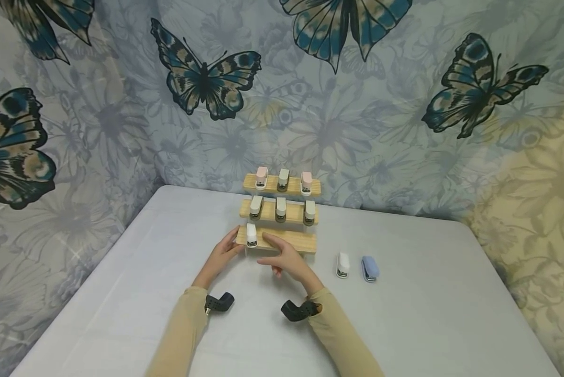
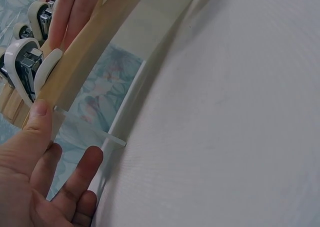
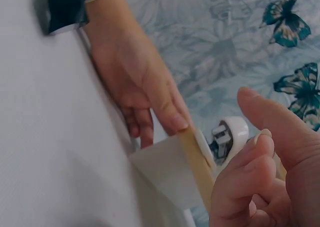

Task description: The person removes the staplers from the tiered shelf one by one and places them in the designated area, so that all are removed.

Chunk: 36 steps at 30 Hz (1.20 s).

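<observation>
A three-tier wooden display shelf [image 1: 291,241] carries several mini staplers. On the left of its bottom tier stands a white mini stapler [image 1: 251,234], also seen in the right wrist view. My left hand [image 1: 222,257] grips the left end of that tier, its thumb on the wood and its fingers curled below, by a clear side support [image 2: 90,127]. To the right of the white stapler, my right hand [image 1: 288,259] touches the bottom tier with extended fingers. Its thumb points left, apart from the index finger, and nothing is held between them.
On the white table [image 1: 428,314], right of the shelf, lie another white stapler [image 1: 342,264] and a blue stapler [image 1: 369,268]. Pale green and cream staplers [image 1: 280,208] and pink ones [image 1: 261,177] fill the upper tiers. Butterfly-print fabric [image 1: 329,131] hangs behind the table.
</observation>
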Each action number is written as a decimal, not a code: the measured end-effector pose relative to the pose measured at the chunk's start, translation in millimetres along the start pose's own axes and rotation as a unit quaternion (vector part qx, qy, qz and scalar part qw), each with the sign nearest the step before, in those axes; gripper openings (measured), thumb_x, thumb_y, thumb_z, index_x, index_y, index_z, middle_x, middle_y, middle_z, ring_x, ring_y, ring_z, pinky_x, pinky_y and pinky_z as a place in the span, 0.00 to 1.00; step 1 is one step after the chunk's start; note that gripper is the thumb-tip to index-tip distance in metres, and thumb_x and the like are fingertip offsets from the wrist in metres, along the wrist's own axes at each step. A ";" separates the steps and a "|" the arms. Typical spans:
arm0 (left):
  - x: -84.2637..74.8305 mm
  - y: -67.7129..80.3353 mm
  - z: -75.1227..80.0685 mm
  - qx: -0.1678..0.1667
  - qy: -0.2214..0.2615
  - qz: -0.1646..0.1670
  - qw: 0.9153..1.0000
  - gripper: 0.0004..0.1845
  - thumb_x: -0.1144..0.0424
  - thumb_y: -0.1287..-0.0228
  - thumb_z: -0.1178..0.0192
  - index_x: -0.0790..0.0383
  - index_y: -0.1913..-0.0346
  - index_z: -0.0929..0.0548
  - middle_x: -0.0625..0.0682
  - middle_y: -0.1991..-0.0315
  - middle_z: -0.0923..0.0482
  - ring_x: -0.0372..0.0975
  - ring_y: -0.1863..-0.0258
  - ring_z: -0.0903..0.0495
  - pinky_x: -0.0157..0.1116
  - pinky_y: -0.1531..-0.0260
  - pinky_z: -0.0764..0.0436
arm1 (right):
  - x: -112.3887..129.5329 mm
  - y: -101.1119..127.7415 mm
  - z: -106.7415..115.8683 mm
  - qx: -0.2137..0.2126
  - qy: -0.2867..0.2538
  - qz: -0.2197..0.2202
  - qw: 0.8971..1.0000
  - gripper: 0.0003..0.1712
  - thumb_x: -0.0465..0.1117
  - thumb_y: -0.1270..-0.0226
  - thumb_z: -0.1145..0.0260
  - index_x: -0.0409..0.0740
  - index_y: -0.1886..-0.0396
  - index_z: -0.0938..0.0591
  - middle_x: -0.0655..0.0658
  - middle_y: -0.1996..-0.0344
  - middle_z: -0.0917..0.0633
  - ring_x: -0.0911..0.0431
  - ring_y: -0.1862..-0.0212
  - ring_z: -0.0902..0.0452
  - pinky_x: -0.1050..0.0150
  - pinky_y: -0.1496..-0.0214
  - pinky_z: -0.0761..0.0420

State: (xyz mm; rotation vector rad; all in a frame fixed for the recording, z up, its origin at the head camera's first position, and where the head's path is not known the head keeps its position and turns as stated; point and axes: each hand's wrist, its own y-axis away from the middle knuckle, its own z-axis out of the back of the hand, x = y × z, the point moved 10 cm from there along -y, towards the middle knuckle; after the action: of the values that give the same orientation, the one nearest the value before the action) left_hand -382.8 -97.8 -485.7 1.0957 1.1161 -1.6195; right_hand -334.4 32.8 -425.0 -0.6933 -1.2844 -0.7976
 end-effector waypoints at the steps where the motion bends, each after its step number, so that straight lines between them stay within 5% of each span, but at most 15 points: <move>1: -0.4 0.1 -0.6 0.005 0.000 -0.003 1.000 0.31 0.56 0.50 0.49 0.52 0.42 0.48 0.50 0.44 0.49 0.41 0.60 0.32 0.39 0.61 0.32 | 0.6 -2.3 -1.6 0.003 -0.004 -0.002 1.000 0.39 0.42 0.54 0.39 0.44 0.43 0.47 0.42 0.50 0.37 0.56 0.90 0.37 0.61 0.89 0.30; 13: -6.1 -4.0 -5.4 0.024 0.000 -0.030 0.999 0.31 0.57 0.48 0.50 0.52 0.41 0.50 0.51 0.43 0.52 0.41 0.58 0.33 0.36 0.59 0.34 | 4.7 -29.0 0.8 0.001 -0.022 -0.034 0.999 0.41 0.39 0.55 0.38 0.44 0.42 0.49 0.46 0.47 0.42 0.57 0.87 0.36 0.52 0.81 0.30; 25: -8.8 -4.5 -6.0 0.028 0.009 -0.026 0.999 0.32 0.57 0.48 0.50 0.55 0.41 0.51 0.52 0.43 0.52 0.41 0.59 0.32 0.37 0.62 0.32 | -12.5 -49.7 8.6 -0.028 -0.005 -0.039 0.999 0.42 0.46 0.59 0.36 0.49 0.43 0.47 0.52 0.50 0.38 0.57 0.85 0.35 0.60 0.83 0.28; 36: -7.5 -3.2 -3.2 0.009 0.016 -0.017 1.000 0.32 0.57 0.51 0.48 0.51 0.42 0.48 0.53 0.44 0.50 0.40 0.61 0.31 0.36 0.62 0.32 | -15.8 -61.0 2.4 -0.015 -0.065 -0.054 0.996 0.43 0.41 0.59 0.35 0.46 0.43 0.46 0.49 0.53 0.35 0.59 0.84 0.34 0.69 0.84 0.30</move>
State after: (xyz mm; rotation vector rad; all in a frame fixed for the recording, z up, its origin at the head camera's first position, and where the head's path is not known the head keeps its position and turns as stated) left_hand -383.5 -92.7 -478.6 1.1230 1.1492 -1.6474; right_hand -387.8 2.7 -439.6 -0.7142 -1.4404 -0.8725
